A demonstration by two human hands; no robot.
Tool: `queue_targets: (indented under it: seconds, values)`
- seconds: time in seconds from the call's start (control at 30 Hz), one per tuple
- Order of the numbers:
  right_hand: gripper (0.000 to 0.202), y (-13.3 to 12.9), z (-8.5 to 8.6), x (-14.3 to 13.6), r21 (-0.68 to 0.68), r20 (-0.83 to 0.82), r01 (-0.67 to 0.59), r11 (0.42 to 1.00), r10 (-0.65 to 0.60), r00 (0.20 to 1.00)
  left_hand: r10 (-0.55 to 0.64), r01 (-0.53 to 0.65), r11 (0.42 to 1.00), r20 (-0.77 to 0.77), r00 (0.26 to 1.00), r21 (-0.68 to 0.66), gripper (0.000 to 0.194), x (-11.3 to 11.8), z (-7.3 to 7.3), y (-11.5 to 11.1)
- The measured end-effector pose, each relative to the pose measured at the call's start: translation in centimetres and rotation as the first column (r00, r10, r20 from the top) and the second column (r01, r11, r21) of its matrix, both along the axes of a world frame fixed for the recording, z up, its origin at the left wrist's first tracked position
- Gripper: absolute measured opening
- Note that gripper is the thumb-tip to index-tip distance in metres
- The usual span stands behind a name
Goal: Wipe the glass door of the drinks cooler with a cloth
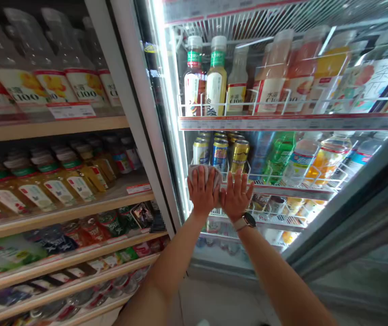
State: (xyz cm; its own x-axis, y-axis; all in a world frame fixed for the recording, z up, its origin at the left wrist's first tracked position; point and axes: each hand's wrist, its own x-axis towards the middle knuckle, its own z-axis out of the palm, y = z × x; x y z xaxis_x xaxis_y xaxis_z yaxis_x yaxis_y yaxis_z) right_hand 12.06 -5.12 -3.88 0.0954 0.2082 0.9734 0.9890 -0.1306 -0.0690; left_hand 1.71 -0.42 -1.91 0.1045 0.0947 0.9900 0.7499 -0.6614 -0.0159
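Note:
My left hand presses a bunched grey cloth flat at the front of a lit drinks cooler. Its fingers stretch upward over the cloth, whose edges show around the fingertips. Close beside it, my right hand is held up with the fingers spread and the palm turned toward the cooler. A watch sits on the right wrist. Behind the hands, drink cans stand on a middle rack. Whether the right palm touches a glass pane is hard to tell.
Left of the cooler's upright frame, open shelves hold rows of bottles and packets. Inside the cooler, more bottles stand behind wire rails, with a green bottle right of the cans. A dark door frame slants along the right.

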Motion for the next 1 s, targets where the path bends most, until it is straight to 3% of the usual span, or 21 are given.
queue_targets:
  seconds: [0.17, 0.23, 0.27, 0.33, 0.5, 0.57, 0.6, 0.63, 0.7, 0.83, 0.9, 0.97, 1.0]
  values:
    - [0.056, -0.2, 0.3, 0.0, 0.01, 0.031, 0.013, 1.0, -0.013, 0.999, 0.005, -0.002, 1.0, -0.115, 0.993, 0.024, 0.049, -1.3, -6.7, -0.2]
    - [0.057, -0.3, 0.6, -0.1, 0.023, 0.053, 0.019, 1.0, -0.02, 0.998, 0.005, 0.0, 1.0, -0.171, 0.985, 0.026, 0.047, -2.1, -7.6, -0.2]
    - [0.058, -0.4, 0.7, -0.1, 0.031, 0.064, 0.024, 0.999, -0.026, 0.998, 0.001, 0.003, 1.0, -0.195, 0.981, 0.018, 0.047, -2.4, -7.3, 0.0]
    - [0.059, -0.5, 0.9, -0.1, 0.043, 0.081, 0.032, 0.999, -0.036, 0.996, -0.022, 0.019, 1.0, -0.223, 0.975, -0.014, 0.047, -3.0, -5.2, 0.5]
    - [0.058, -0.5, 0.9, -0.1, 0.045, 0.088, 0.028, 0.999, -0.032, 0.996, -0.104, 0.095, 0.991, -0.093, 0.99, -0.09, 0.053, -3.3, 4.0, 1.8]
    - [0.058, -0.4, 0.7, 0.0, 0.045, 0.087, 0.03, 0.999, -0.034, 0.996, -0.099, 0.097, 0.992, -0.02, 0.995, -0.081, 0.054, -2.8, 5.8, 1.8]
    - [0.058, -0.3, 0.7, 0.0, 0.046, 0.087, 0.033, 0.998, -0.037, 0.995, -0.085, 0.085, 0.994, 0.001, 0.996, -0.064, 0.056, -2.4, 5.9, 1.7]
    - [0.057, -0.3, 0.6, 0.0, 0.049, 0.086, 0.037, 0.998, -0.041, 0.995, -0.068, 0.069, 0.997, 0.01, 0.998, -0.041, 0.06, -2.0, 5.3, 1.5]
    - [0.057, -0.2, 0.5, 0.0, 0.054, 0.078, 0.041, 0.998, -0.045, 0.996, -0.03, 0.03, 1.0, 0.001, 1.0, 0.005, 0.066, -1.3, 2.7, 1.2]
    - [0.054, -0.1, 0.3, 0.0, 0.028, 0.07, 0.055, 0.998, -0.057, 0.996, 0.012, -0.01, 1.0, -0.067, 0.998, 0.022, 0.055, -1.5, -5.4, 0.9]
    - [0.053, -0.1, 0.3, 0.0, 0.009, 0.071, 0.077, 0.997, -0.077, 0.994, 0.003, -0.001, 1.0, -0.14, 0.99, 0.019, 0.051, -2.4, -8.7, 0.9]
    - [0.053, -0.2, 0.3, 0.0, -0.008, 0.063, 0.085, 0.996, -0.084, 0.994, -0.016, 0.015, 1.0, -0.205, 0.979, -0.008, 0.049, -3.4, -10.2, 1.2]
    - [0.053, -0.2, 0.3, 0.0, -0.012, 0.058, 0.081, 0.997, -0.08, 0.995, -0.028, 0.024, 0.999, -0.222, 0.975, -0.023, 0.05, -3.8, -10.0, 1.5]
